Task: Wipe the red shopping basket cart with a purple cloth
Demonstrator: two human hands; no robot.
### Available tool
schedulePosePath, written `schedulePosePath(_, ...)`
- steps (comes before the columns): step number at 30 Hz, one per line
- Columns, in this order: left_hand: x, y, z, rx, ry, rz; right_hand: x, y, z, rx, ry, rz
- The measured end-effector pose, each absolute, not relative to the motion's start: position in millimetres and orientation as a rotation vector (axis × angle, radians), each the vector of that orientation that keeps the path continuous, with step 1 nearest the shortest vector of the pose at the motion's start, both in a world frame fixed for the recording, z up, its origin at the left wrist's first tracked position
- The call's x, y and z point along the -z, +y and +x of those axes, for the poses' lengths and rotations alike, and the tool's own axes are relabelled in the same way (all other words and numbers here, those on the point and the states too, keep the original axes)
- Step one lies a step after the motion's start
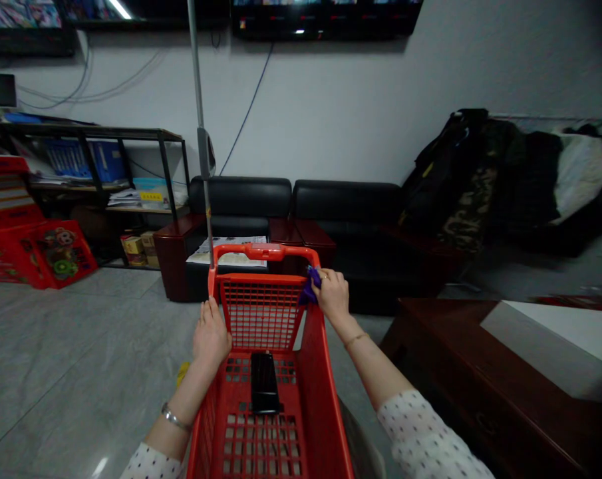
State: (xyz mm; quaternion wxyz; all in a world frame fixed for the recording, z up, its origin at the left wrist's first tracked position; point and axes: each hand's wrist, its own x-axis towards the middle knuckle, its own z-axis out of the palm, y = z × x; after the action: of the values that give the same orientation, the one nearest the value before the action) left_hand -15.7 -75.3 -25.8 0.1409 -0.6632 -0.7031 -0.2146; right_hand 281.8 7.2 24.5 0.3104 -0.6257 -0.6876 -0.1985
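A red plastic shopping cart stands in front of me, its mesh basket reaching to the bottom edge. My left hand rests on the cart's left rim, fingers curled over it. Over on the right rim near the handle, my right hand is closed on a purple cloth pressed against the cart's corner. A black flat object lies on the basket's floor.
A black sofa with dark wooden side tables stands ahead by the wall. A dark wooden desk is at the right. Shelves and red boxes sit at the left. A metal pole rises behind the cart. Clothes are piled at the far right.
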Motion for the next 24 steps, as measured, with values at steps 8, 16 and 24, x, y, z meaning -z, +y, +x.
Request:
schedulePosePath(8,29.4,-72.1,-14.9,0.639,-2.072,-1.887,-33.2,80.0,289.4,0.392,-1.797,-1.630)
schedulePosePath(16,22.6,-76.7,-11.7,0.569,-2.078,-1.867,31.6,-31.2,279.3,0.344,-1.895,-1.491)
schedulePosePath(24,23.1,-80.3,-11.1,0.465,-2.046,-1.885,48.3,-91.9,286.1,0.274,-1.978,-1.411)
